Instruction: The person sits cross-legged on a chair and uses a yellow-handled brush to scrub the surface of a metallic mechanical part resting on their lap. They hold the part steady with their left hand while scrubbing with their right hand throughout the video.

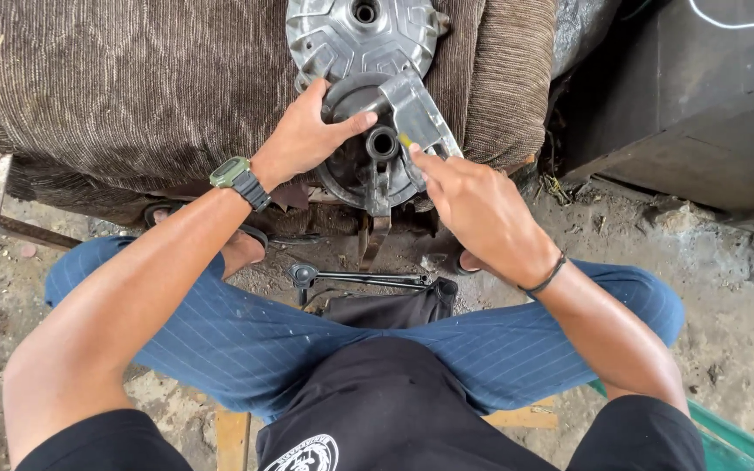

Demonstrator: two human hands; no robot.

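Two hands work on one metal assembly propped against a brown ribbed cushion (133,87). The part looks like a motorcycle brake drum panel (375,144), round and dark with grime, with a central axle bore (382,143) facing the camera; it leans on the cushion's front edge, just below a cleaner silver wheel hub (361,37) that lies on the cushion.

The left hand (307,135), with a green wristwatch (236,179) on the wrist, is curled over the panel's upper left rim, thumb stretched toward the bore, steadying it. The right hand (473,205) is closed in a pinch around a small yellow-tipped tool (405,139), its tip just beside the bore; what kind of tool it is cannot be told.

On progress: the panel appears already separated from the hub, and the work now seems to be at the bore, cleaning or picking. Grime over the face suggests much is left. Refitting is not yet begun.

A long metal wrench (364,278) lies on the dirt ground (726,314) between the person's knees, untouched, above a dark cloth bag (390,310).
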